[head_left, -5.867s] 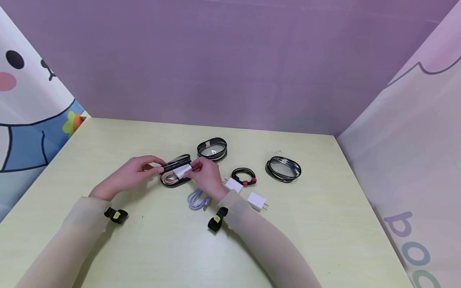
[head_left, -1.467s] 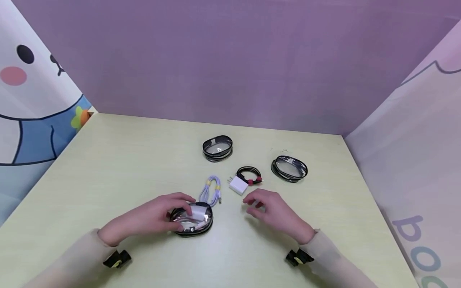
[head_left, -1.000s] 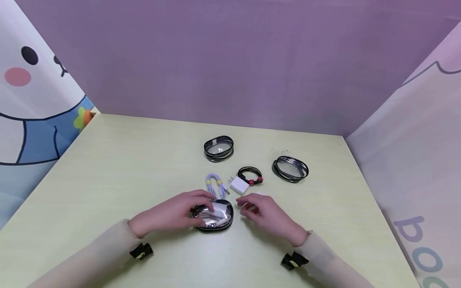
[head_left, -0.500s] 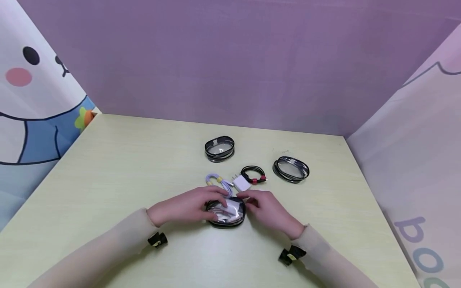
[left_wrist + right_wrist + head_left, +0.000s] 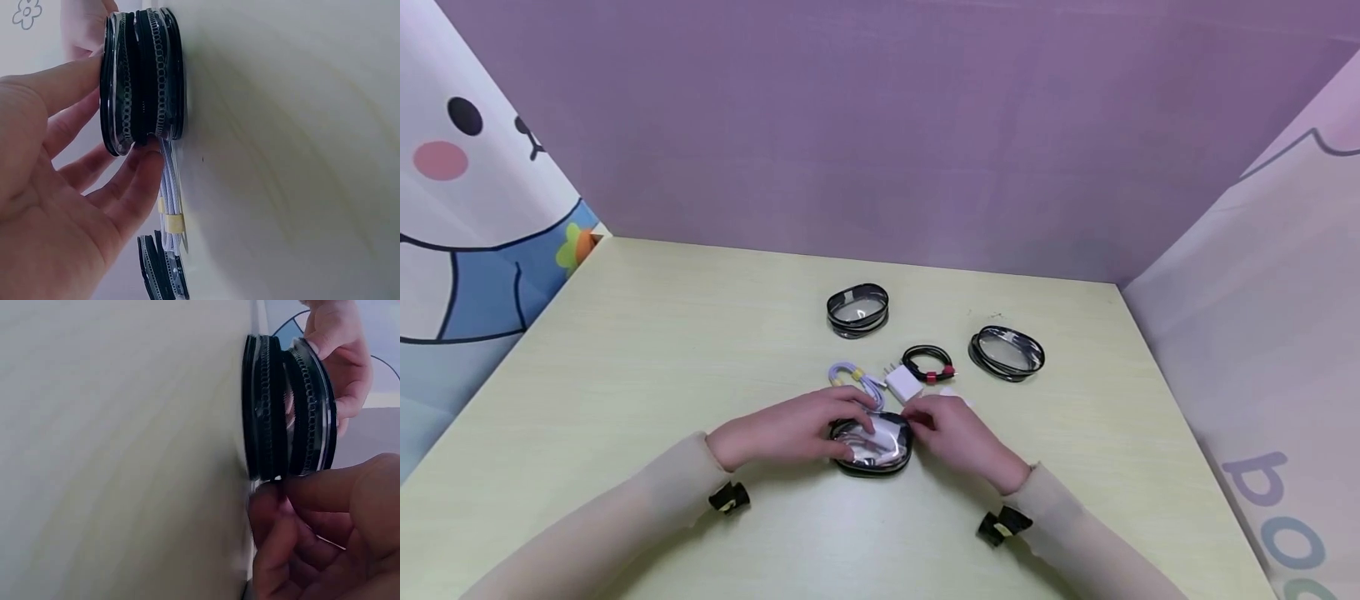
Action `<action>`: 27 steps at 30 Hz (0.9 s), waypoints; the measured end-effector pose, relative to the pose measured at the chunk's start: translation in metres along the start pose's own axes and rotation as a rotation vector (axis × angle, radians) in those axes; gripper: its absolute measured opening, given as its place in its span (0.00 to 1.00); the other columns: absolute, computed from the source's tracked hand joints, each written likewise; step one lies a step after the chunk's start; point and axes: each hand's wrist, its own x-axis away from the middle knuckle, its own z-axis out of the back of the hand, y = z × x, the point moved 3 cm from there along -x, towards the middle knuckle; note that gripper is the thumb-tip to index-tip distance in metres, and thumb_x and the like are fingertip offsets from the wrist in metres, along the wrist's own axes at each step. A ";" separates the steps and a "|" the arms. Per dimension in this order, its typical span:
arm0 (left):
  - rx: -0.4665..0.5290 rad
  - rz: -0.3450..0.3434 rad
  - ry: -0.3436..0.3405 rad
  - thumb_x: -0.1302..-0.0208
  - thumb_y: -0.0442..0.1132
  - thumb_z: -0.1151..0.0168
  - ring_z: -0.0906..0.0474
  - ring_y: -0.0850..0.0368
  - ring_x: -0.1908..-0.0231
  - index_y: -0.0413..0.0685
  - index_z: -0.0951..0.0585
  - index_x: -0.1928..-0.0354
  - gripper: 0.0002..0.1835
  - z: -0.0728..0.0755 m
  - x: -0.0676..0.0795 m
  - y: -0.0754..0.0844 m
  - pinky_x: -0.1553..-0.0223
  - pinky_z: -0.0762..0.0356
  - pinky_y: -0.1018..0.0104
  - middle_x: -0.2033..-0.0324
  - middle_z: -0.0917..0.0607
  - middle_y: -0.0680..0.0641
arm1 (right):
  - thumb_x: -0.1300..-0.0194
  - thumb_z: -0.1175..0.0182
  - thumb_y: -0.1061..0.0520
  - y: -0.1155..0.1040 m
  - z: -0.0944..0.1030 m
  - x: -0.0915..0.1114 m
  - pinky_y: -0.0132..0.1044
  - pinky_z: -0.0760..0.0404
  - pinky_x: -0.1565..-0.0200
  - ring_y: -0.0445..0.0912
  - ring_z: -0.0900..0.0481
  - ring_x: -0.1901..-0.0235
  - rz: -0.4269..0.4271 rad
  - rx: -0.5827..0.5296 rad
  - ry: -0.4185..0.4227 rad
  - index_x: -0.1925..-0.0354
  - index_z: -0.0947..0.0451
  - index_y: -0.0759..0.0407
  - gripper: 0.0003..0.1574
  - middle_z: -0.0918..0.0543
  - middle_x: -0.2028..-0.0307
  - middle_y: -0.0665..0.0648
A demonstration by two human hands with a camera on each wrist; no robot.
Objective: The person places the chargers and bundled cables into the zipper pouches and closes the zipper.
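A small clear zip pouch (image 5: 880, 454) with black edging lies on the table, a white charger and a pinkish cable showing through its top. My left hand (image 5: 805, 427) holds the pouch from the left, fingers over the top and far edge, thumb at the near side. At the pouch's right end, my right hand (image 5: 958, 432) pinches with thumb and index finger; in the right wrist view the fingertips (image 5: 281, 494) meet at the end of the zip (image 5: 284, 412), hiding what lies between them. A narrow gap shows between the two zip bands there.
Just beyond the pouch lie a lilac cable (image 5: 846, 369), a white charger plug (image 5: 903, 382) and a black cable coil with red ties (image 5: 928, 377). Farther back are two more clear pouches (image 5: 857, 310) (image 5: 1006, 353). Another white plug (image 5: 951, 393) is mostly behind my right hand.
The white charger held at the pouch earlier is now inside it. The pouch came nearer, then slid right to my right hand, which now pinches its end; the lilac cable shifted and turned.
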 end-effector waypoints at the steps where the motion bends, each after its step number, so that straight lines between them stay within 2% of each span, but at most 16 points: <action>1: -0.007 -0.004 -0.002 0.39 0.39 0.29 0.34 0.52 0.33 0.55 0.18 0.51 0.15 0.000 0.000 0.000 0.32 0.37 0.54 0.35 0.27 0.49 | 0.36 0.37 0.66 0.000 0.000 0.000 0.44 0.20 0.54 0.45 0.19 0.62 -0.007 0.020 -0.006 0.59 0.14 0.59 0.08 0.14 0.64 0.51; 8: -0.019 -0.019 -0.008 0.39 0.39 0.30 0.34 0.52 0.33 0.55 0.18 0.50 0.15 0.000 0.000 0.000 0.33 0.37 0.53 0.35 0.27 0.48 | 0.34 0.37 0.64 0.001 -0.001 0.001 0.41 0.22 0.59 0.42 0.23 0.68 -0.019 0.059 -0.018 0.61 0.15 0.57 0.05 0.17 0.69 0.47; 18: -0.017 0.008 -0.029 0.37 0.41 0.31 0.36 0.55 0.32 0.55 0.19 0.50 0.14 0.001 0.001 0.001 0.31 0.39 0.57 0.33 0.28 0.50 | 0.30 0.43 0.63 0.002 -0.001 -0.003 0.39 0.24 0.63 0.41 0.27 0.71 -0.032 0.072 -0.054 0.63 0.20 0.56 0.05 0.23 0.73 0.46; 21: -0.025 0.014 -0.031 0.36 0.41 0.32 0.36 0.55 0.32 0.55 0.19 0.49 0.14 0.001 0.002 0.002 0.31 0.39 0.57 0.33 0.29 0.50 | 0.27 0.46 0.62 0.002 -0.001 -0.003 0.36 0.23 0.70 0.40 0.25 0.76 -0.045 0.003 -0.081 0.62 0.22 0.58 0.06 0.22 0.77 0.46; 23: -0.034 0.016 -0.034 0.36 0.42 0.32 0.37 0.55 0.32 0.56 0.19 0.49 0.14 0.001 0.001 0.001 0.31 0.39 0.57 0.33 0.29 0.50 | 0.26 0.48 0.64 0.004 -0.002 -0.003 0.35 0.22 0.74 0.41 0.24 0.79 -0.062 -0.080 -0.104 0.60 0.23 0.60 0.07 0.22 0.79 0.48; 27: -0.045 0.015 -0.038 0.36 0.42 0.33 0.37 0.55 0.32 0.56 0.20 0.49 0.14 0.001 0.001 0.002 0.31 0.39 0.57 0.33 0.29 0.50 | 0.28 0.49 0.68 0.007 -0.003 -0.003 0.34 0.19 0.76 0.42 0.21 0.79 -0.090 -0.206 -0.130 0.57 0.22 0.64 0.08 0.19 0.77 0.51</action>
